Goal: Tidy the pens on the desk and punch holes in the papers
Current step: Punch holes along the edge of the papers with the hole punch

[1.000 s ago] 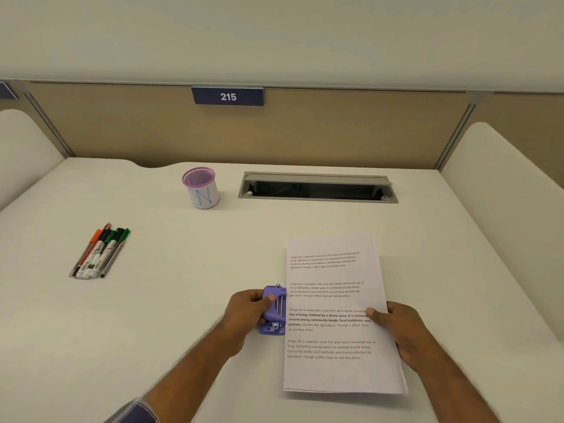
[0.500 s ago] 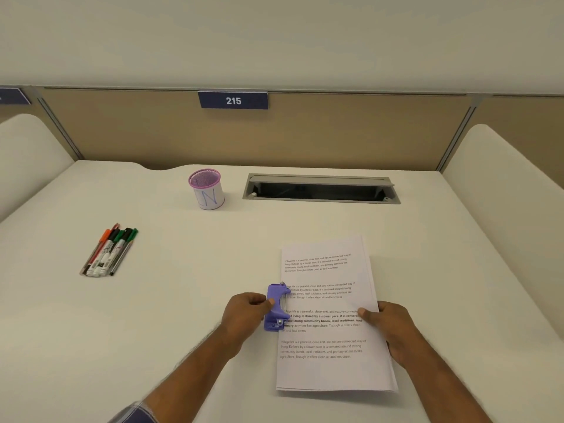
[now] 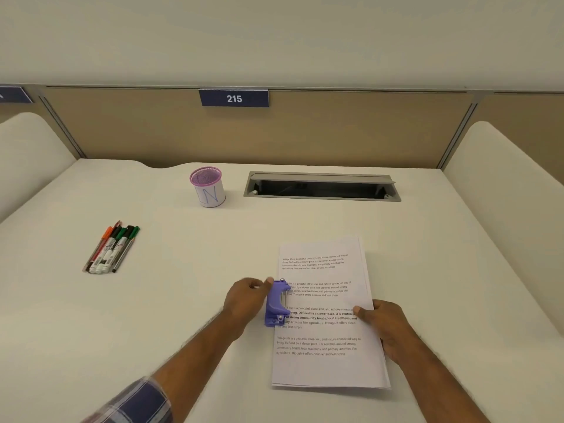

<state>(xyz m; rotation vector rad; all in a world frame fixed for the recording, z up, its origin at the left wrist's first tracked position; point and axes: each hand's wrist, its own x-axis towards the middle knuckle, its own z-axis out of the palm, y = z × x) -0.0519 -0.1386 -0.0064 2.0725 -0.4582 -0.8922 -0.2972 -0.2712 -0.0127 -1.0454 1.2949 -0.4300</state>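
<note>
Step in hand: punching, not pen tidying; next move likely calls for firm downward press on punch with sheets kept square in slot

Table (image 3: 183, 300) white, carries everything

Papers (image 3: 323, 361): printed stack, near-centre right, left edge seated in punch; edges slightly fanned at bottom

Right hand (image 3: 387, 328) grips stack's right edge, thumb on top

Left hand (image 3: 244, 302) curled round punch's back, thumb at top

Hole punch (image 3: 276, 303): purple, small, touching paper's left edge

Pen cup (image 3: 208, 187): pink mesh, far back

Pens (image 3: 111, 247): loose bundle, far left, untidied
</note>
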